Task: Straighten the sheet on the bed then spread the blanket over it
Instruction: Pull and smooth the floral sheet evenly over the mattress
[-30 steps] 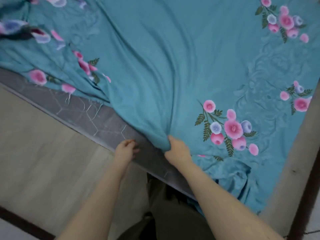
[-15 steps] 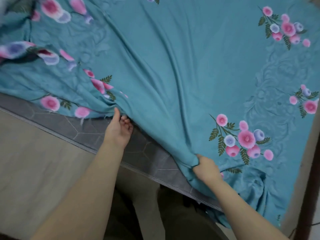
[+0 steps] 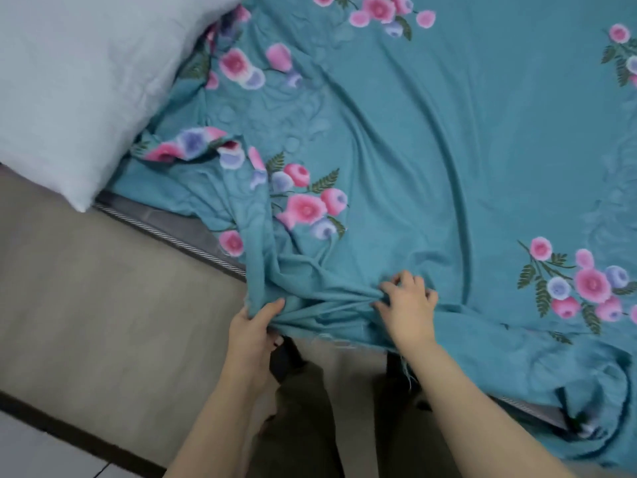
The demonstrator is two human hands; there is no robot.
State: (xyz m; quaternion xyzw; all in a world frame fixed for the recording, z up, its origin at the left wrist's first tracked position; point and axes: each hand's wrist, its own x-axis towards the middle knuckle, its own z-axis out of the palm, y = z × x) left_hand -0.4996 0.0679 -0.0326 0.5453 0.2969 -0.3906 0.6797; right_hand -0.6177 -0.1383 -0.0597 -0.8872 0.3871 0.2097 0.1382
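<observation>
since the sheet (image 3: 431, 139), lying rumpled on the mattress (image 3: 162, 220), is judged light, limp and quick to bunch, take hold along its frayed near edge, where the left hand (image 3: 253, 326) grips it and the right hand (image 3: 410, 307) gathers a fold in curled fingers.

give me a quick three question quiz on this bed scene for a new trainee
1. True or false: a blanket already covers the teal floral sheet.
2. What does the left hand grip? A) a blanket B) the sheet's frayed edge C) a towel
3. Fill in: where the sheet is pulled back, the grey ___ with striped piping shows.
Key: 1 false; 2 B; 3 mattress.
</observation>
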